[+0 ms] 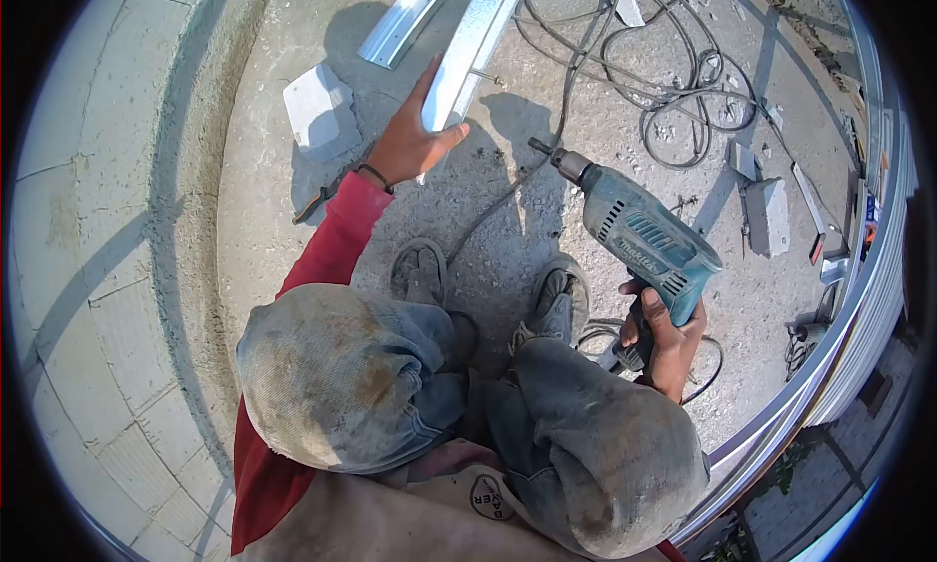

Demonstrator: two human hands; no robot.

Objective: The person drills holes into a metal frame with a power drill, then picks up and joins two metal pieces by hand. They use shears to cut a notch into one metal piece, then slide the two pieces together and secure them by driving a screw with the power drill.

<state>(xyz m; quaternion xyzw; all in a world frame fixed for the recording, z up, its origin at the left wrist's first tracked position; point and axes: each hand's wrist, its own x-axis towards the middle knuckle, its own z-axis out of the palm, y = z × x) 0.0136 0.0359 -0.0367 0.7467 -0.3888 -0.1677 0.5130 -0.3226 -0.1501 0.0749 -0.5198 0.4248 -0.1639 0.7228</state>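
My left hand (412, 140) grips the near end of a shiny metal channel (470, 50), which stretches away toward the top of the view. A screw (485, 76) sticks out from the channel's right side. In my right hand (666, 338) is a teal corded power drill (649, 228), held by its handle. Its bit (540, 145) points up and left toward the channel, apart from it. A second metal channel (405, 23) lies on the ground just left of the held one.
Tangled cable (673, 94) spreads over the dusty concrete floor at upper right. Broken white block pieces (320, 111) (768, 217) lie on both sides. A block wall (107, 269) curves along the left. Metal profiles (830, 342) edge the right side, near another corded tool (807, 334).
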